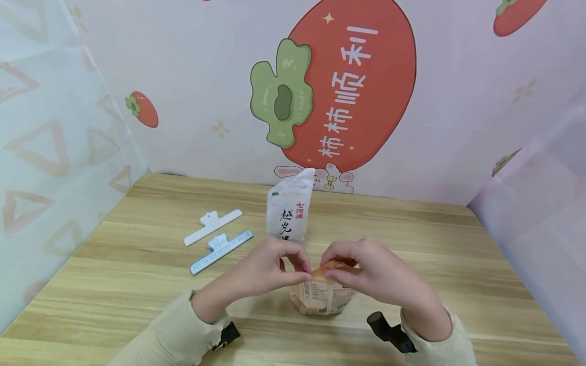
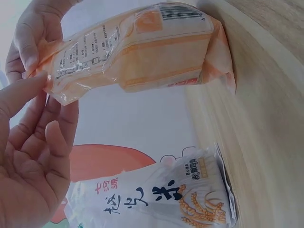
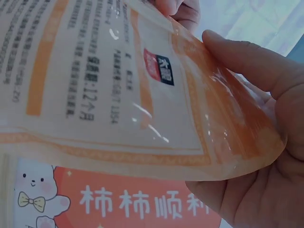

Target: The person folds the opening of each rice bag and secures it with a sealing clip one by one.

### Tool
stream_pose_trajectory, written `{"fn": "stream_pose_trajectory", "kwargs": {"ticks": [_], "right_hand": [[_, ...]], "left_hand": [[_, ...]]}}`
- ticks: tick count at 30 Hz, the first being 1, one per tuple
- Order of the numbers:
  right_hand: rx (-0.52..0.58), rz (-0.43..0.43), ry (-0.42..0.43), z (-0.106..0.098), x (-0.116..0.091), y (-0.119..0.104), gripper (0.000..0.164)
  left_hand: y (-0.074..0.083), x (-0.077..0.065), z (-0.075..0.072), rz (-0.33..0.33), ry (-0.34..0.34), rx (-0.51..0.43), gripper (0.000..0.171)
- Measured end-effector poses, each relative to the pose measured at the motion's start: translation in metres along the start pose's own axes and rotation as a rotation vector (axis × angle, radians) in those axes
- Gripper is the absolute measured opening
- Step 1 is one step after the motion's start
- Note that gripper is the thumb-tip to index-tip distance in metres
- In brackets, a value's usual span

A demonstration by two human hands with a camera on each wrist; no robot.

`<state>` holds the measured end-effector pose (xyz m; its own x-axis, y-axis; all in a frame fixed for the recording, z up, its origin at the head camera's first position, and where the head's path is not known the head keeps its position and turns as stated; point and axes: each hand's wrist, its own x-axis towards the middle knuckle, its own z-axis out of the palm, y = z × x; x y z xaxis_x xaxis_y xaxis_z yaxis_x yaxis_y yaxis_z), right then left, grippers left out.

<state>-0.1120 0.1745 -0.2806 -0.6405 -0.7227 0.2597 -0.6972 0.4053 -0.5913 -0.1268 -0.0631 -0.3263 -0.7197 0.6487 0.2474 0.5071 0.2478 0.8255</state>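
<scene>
An orange and clear plastic food bag (image 1: 322,299) with printed labels stands on the wooden table, close in front of the person. My left hand (image 1: 274,267) pinches the left part of its top edge between thumb and fingers. On the other side, my right hand (image 1: 366,269) grips the top edge the same way. In the left wrist view the bag (image 2: 164,52) shows a barcode near its base, and its top is pressed flat. The right wrist view has the thumb of the right hand (image 3: 266,71) lying along the orange top edge.
Behind the orange bag stands a white rice bag (image 1: 288,208) with black lettering. To the left lie a white bag clip (image 1: 212,227) and a light blue bag clip (image 1: 222,253). A printed cloth (image 1: 192,61) hangs along the table's back edge.
</scene>
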Motion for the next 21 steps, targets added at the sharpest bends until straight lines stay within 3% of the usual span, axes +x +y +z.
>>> {"fn": "stream_pose_trajectory", "kwargs": {"ticks": [10, 21], "right_hand": [[-0.013, -0.038, 0.118, 0.008, 0.003, 0.005, 0.020], [-0.024, -0.105, 0.119, 0.008, 0.005, 0.007, 0.023]], "left_hand": [[-0.005, 0.010, 0.002, -0.002, -0.018, -0.044, 0.007], [-0.010, 0.011, -0.004, -0.006, -0.070, -0.085, 0.011]]}}
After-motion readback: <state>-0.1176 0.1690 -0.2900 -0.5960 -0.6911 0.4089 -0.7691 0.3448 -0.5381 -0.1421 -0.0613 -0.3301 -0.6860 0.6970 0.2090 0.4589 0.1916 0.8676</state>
